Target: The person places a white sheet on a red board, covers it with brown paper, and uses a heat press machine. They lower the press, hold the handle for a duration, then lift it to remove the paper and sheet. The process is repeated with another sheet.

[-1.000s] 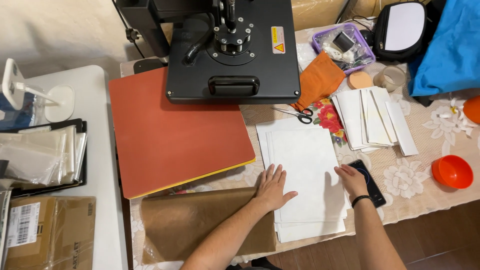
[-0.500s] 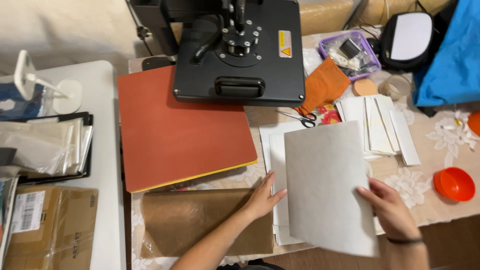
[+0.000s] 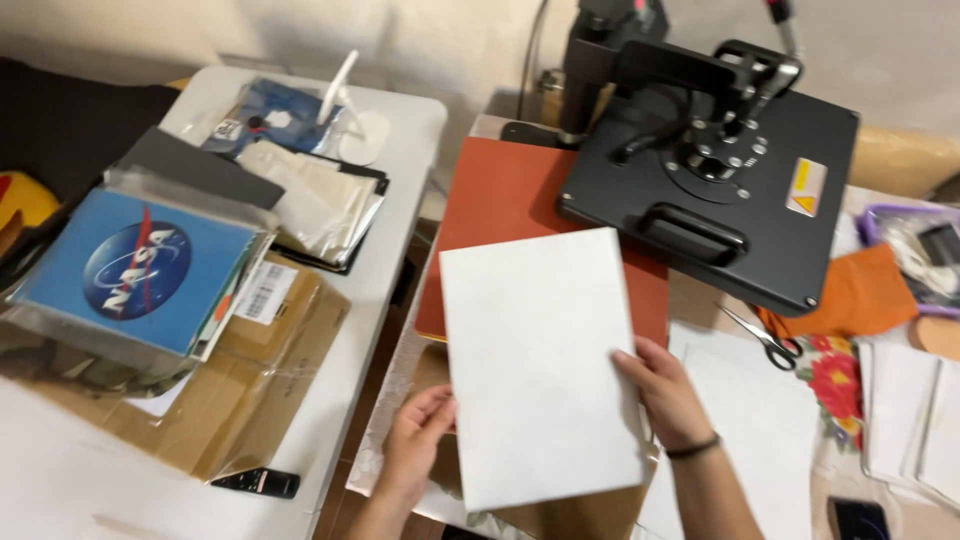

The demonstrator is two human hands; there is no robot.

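Holding a white sheet (image 3: 540, 365), left hand (image 3: 415, 445) and right hand (image 3: 665, 390) grip its edges above the orange pad (image 3: 500, 210).

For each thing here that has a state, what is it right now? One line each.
White sheet: lifted, held by both hands, partly over the red platen.
Left hand: gripping the sheet's lower left edge.
Right hand: gripping the sheet's right edge.
Heat press: top plate swung aside, off the platen.
Red platen: uncovered, nothing lying on it.
Scissors: lying flat; open or shut unclear.
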